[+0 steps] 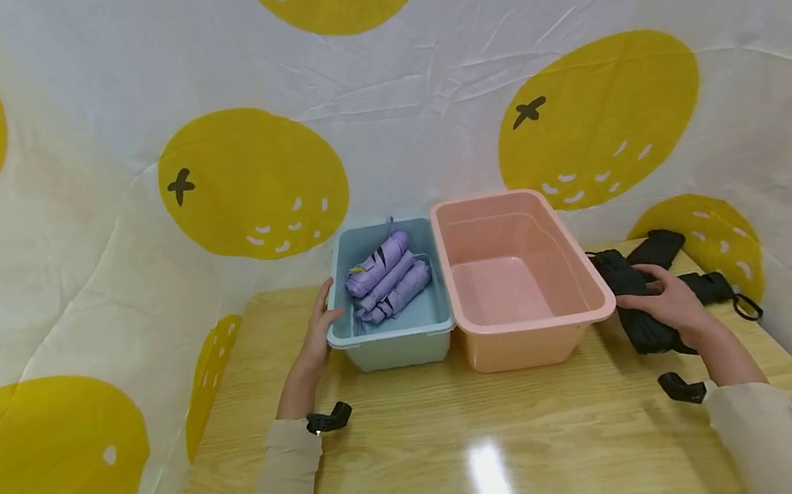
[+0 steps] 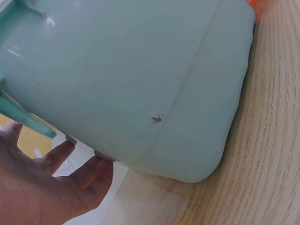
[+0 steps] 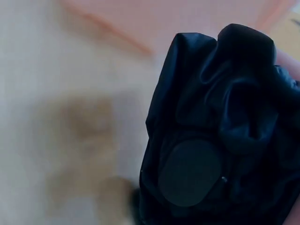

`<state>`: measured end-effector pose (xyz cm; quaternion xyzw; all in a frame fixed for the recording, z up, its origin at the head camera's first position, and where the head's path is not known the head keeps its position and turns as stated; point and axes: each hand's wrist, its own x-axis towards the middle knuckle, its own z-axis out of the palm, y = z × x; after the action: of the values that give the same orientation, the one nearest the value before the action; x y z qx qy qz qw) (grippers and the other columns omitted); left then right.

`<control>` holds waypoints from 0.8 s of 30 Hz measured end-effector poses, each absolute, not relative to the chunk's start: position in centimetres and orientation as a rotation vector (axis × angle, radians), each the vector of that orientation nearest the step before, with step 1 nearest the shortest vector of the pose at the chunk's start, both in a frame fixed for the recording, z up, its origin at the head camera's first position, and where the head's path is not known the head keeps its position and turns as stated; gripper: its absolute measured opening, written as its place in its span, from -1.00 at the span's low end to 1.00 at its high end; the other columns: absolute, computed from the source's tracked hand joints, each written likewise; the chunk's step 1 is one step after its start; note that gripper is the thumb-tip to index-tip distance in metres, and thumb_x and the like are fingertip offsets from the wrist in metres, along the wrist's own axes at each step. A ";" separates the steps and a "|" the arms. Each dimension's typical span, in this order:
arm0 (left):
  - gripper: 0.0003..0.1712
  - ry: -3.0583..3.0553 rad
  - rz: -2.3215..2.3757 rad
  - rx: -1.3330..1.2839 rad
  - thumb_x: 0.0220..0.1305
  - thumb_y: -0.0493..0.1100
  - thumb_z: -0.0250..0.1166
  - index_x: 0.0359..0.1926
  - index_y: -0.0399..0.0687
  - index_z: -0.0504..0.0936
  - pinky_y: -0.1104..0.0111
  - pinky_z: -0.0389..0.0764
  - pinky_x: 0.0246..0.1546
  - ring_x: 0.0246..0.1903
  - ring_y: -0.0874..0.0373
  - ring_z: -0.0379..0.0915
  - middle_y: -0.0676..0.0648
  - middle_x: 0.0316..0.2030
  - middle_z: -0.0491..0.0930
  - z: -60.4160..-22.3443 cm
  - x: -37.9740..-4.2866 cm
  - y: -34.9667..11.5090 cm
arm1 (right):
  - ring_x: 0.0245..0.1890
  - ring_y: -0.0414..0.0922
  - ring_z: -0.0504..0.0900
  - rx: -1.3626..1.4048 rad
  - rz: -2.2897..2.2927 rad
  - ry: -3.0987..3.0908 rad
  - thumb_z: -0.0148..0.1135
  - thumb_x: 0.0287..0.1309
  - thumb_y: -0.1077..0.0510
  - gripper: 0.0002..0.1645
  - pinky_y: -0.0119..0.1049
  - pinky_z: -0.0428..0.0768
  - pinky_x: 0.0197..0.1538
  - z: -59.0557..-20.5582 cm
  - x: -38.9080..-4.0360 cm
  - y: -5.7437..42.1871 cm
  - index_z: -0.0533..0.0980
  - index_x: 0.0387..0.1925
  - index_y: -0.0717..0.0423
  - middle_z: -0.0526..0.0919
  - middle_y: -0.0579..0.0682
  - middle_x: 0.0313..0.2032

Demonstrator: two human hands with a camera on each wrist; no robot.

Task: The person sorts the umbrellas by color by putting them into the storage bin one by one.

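My left hand (image 1: 316, 334) holds the left side of a light blue plastic bin (image 1: 395, 350), thumb at the rim. In the left wrist view its fingertips (image 2: 104, 157) touch the bin's outer wall. Several folded purple umbrellas (image 1: 388, 275) lie inside that bin. On the right, my right hand (image 1: 672, 301) grips a black folded umbrella (image 1: 643, 330) beside the pink bin. The right wrist view shows this umbrella's bunched fabric and oval handle end (image 3: 190, 172) up close; most of the hand is hidden there.
A pink bin (image 1: 520, 346) stands against the blue one, with its pink floor showing. More black folded umbrellas (image 1: 657, 248) lie behind and beyond my right hand, one with a wrist loop (image 1: 748, 307). White cloth (image 1: 401, 151) with yellow fruit shapes hangs behind the wooden table (image 1: 414, 436).
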<state>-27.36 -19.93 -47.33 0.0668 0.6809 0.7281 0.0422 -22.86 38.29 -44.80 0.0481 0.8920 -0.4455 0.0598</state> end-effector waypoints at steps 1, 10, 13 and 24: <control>-0.24 2.087 2.232 0.197 0.42 -0.18 -0.06 0.54 0.29 -0.12 -0.11 -0.01 0.31 0.39 -0.21 -0.12 -0.16 0.49 -0.20 -47.4 -27.3 -20.0 | 0.26 0.54 -0.03 0.138 -1.340 2.699 0.26 0.18 -0.25 0.22 0.45 0.18 0.06 -44.0 -22.9 38.3 -0.23 0.51 0.19 -0.14 0.59 0.35; -0.23 2.067 2.234 0.219 0.42 -0.21 -0.07 0.55 0.25 -0.14 -0.14 0.01 0.29 0.39 -0.26 -0.14 -0.17 0.50 -0.24 -46.8 -27.1 -20.0 | 0.30 0.49 -0.07 0.008 -1.328 2.755 0.27 0.20 -0.19 0.17 0.45 0.12 0.10 -36.1 -23.4 37.0 -0.22 0.53 0.10 -0.16 0.51 0.40; -0.23 2.067 2.252 0.226 0.42 -0.23 -0.09 0.55 0.23 -0.14 -0.15 0.01 0.29 0.39 -0.26 -0.13 -0.20 0.49 -0.22 -47.2 -27.3 -20.1 | 0.27 0.48 0.04 -0.021 -1.328 2.768 0.30 0.16 -0.21 0.19 0.42 0.16 0.10 -34.1 -24.4 35.8 -0.20 0.54 0.02 -0.10 0.50 0.39; -0.22 2.103 2.237 0.201 0.37 -0.23 -0.08 0.54 0.21 -0.11 -0.17 0.04 0.27 0.37 -0.27 -0.09 -0.22 0.49 -0.19 -47.6 -27.2 -19.7 | 0.13 0.37 0.30 -0.097 -1.285 2.786 0.38 0.04 -0.27 0.23 0.25 0.42 0.05 -31.5 -28.6 30.3 -0.10 0.53 -0.02 0.12 0.44 0.30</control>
<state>-27.17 -19.72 -47.60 0.0654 0.6831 0.7267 0.0322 -28.59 30.33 -31.52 -0.0316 0.9070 -0.4183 0.0362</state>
